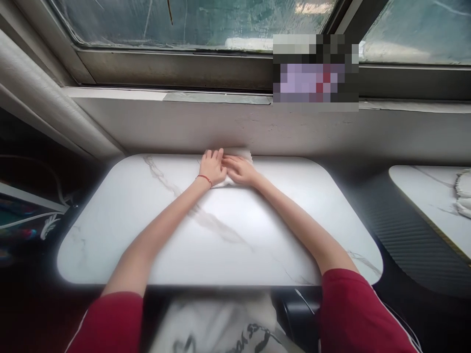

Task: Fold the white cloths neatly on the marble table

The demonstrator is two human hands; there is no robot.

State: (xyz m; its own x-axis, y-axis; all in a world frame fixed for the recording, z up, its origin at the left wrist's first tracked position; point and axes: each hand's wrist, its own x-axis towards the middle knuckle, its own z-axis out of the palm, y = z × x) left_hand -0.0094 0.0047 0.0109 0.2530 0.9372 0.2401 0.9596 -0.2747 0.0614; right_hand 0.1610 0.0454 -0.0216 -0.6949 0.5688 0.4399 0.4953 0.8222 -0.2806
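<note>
While the left hand point(212, 167) and right hand point(241, 170) lie side by side, fingers extended and unclenched, a white cloth point(243, 152) rests beneath them at the far edge of the surface point(228, 230), which has rounded corners and grey-brown veining. Directly beyond the hands stands a pale wall point(191, 120), topped by a metal-framed window point(176, 68) with streaked glass. Well to their right is a second veined table point(427, 189); well to their left, white cables point(50, 225) show in shadow.
</note>
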